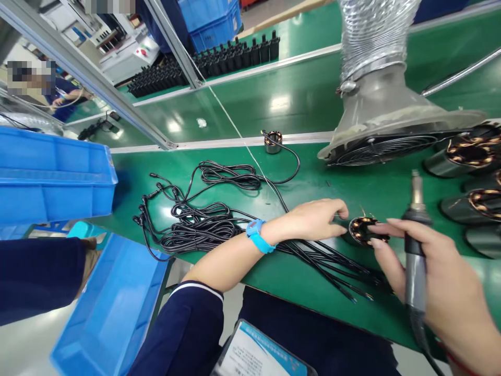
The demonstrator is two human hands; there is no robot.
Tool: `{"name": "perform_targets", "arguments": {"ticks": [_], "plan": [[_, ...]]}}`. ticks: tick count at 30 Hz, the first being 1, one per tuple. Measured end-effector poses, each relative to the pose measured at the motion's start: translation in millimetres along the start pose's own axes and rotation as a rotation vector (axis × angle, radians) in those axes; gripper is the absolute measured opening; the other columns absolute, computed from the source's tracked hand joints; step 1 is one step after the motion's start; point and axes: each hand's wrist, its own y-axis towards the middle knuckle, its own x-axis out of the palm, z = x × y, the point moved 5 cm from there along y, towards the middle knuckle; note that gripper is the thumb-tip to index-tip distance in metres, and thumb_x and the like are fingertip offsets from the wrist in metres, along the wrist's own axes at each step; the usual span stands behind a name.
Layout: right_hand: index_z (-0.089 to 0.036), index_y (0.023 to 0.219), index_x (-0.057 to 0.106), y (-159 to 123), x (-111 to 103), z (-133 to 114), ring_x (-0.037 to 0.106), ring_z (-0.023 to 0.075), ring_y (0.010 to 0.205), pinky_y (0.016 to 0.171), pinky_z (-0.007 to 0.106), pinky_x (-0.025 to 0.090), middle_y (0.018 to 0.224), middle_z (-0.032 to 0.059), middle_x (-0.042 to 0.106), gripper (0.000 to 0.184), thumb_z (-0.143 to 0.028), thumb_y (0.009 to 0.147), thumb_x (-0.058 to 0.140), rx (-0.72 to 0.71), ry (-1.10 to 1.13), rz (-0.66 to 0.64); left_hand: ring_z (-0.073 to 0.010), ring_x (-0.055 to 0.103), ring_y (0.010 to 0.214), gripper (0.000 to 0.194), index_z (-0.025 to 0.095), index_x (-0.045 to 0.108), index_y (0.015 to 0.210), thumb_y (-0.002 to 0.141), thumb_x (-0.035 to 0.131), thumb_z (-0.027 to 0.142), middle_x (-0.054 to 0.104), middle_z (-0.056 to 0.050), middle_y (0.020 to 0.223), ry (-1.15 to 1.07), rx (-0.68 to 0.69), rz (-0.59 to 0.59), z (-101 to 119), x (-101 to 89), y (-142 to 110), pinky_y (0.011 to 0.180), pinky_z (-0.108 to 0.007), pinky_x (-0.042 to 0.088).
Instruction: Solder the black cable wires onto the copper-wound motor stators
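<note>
My left hand, with a blue wristband, pinches a thin wire lead at the small copper-wound stator lying on the green table. My right hand grips a soldering iron upright, tip pointing up, while its fingertips touch the right side of the same stator. A bundle of black cables lies under my left forearm and runs toward the stator.
A fume extractor hood on a flexible duct stands behind. Several more stators sit at the right. One wired stator rests farther back. Blue bins stand at left. Another person's sleeve shows lower left.
</note>
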Motion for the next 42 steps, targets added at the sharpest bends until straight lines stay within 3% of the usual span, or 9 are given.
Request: {"name": "perform_targets", "arguments": {"ticks": [4, 8, 11, 18, 24, 27, 32, 39, 42], "plan": [[-0.018, 0.113, 0.052, -5, 4, 10, 0.059, 0.0285, 0.089, 0.072, 0.043, 0.051, 0.098, 0.0115, 0.060, 0.060, -0.070, 0.086, 0.044, 0.190, 0.008, -0.011, -0.0199, 0.055, 0.101, 0.033, 0.015, 0.050, 0.113, 0.083, 0.054, 0.028, 0.055, -0.007, 0.114, 0.175, 0.042, -0.101, 0, 8.7, -4, 0.080, -0.029, 0.044], [-0.015, 0.112, 0.054, 0, 20, 13, 0.059, 0.0281, 0.073, 0.059, 0.042, 0.050, 0.091, 0.0123, 0.060, 0.070, -0.077, 0.083, 0.038, 0.189, 0.001, -0.144, -0.0236, 0.059, 0.093, 0.031, 0.014, 0.054, 0.112, 0.090, 0.046, 0.034, 0.055, -0.009, 0.113, 0.277, 0.008, 0.010, -5, 18.7, 2, 0.071, -0.033, 0.047], [-0.015, 0.114, 0.053, 2, 21, 17, 0.060, 0.0249, 0.067, 0.052, 0.037, 0.048, 0.092, 0.0117, 0.060, 0.071, -0.078, 0.083, 0.040, 0.208, 0.024, -0.106, -0.0219, 0.059, 0.090, 0.027, 0.016, 0.059, 0.103, 0.092, 0.041, 0.032, 0.057, -0.008, 0.107, 0.240, -0.005, 0.035, -6, 21.1, 6, 0.069, -0.032, 0.046], [-0.016, 0.130, 0.040, -1, 24, 30, 0.062, 0.0249, 0.093, 0.079, 0.041, 0.052, 0.112, 0.0125, 0.059, 0.070, -0.067, 0.083, 0.054, 0.200, 0.265, -0.036, -0.0095, 0.051, 0.076, 0.015, 0.014, 0.060, 0.079, 0.085, 0.054, 0.026, 0.058, 0.000, 0.079, -0.408, -0.056, 0.086, -14, -4.9, 7, 0.075, -0.023, 0.042], [-0.022, 0.121, 0.052, 0, 34, 25, 0.063, 0.0204, 0.088, 0.066, 0.033, 0.054, 0.109, 0.0043, 0.062, 0.049, -0.056, 0.086, 0.053, 0.124, 0.313, -0.210, -0.0097, 0.054, 0.078, 0.020, 0.011, 0.063, 0.076, 0.081, 0.058, 0.029, 0.063, -0.002, 0.080, -0.842, 0.039, -0.136, -6, 3.0, 5, 0.081, -0.026, 0.043], [-0.023, 0.127, 0.050, -1, 33, 23, 0.063, 0.0205, 0.087, 0.061, 0.032, 0.053, 0.109, 0.0039, 0.062, 0.053, -0.057, 0.086, 0.051, 0.111, 0.316, -0.231, -0.0092, 0.053, 0.077, 0.021, 0.012, 0.060, 0.076, 0.084, 0.054, 0.030, 0.061, -0.001, 0.079, -0.770, 0.059, -0.088, -4, 1.4, 4, 0.079, -0.025, 0.042], [-0.022, 0.131, 0.046, 0, 31, 20, 0.062, 0.0187, 0.084, 0.061, 0.030, 0.051, 0.105, 0.0035, 0.062, 0.053, -0.056, 0.090, 0.048, 0.038, 0.282, -0.230, -0.0068, 0.038, 0.062, 0.027, 0.016, 0.048, 0.073, 0.086, 0.052, 0.040, 0.043, 0.006, 0.065, -0.456, -0.032, 0.234, -15, -16.2, -1, 0.061, -0.022, 0.032], [-0.014, 0.127, 0.046, 3, 25, 15, 0.060, 0.0209, 0.083, 0.067, 0.033, 0.050, 0.102, 0.0095, 0.061, 0.059, -0.062, 0.094, 0.039, -0.058, 0.109, -0.116, -0.0114, 0.049, 0.081, 0.020, 0.015, 0.053, 0.078, 0.091, 0.041, 0.024, 0.058, -0.002, 0.085, -0.079, 0.059, 0.019, -2, -24.3, -4, 0.078, -0.024, 0.037], [-0.016, 0.120, 0.048, 3, 25, 16, 0.060, 0.0192, 0.080, 0.064, 0.033, 0.049, 0.100, 0.0069, 0.062, 0.056, -0.064, 0.093, 0.039, -0.051, 0.118, -0.119, -0.0117, 0.051, 0.085, 0.024, 0.016, 0.054, 0.081, 0.094, 0.036, 0.025, 0.060, -0.003, 0.091, -0.103, 0.129, -0.019, 3, -19.9, -2, 0.082, -0.024, 0.039]]}}
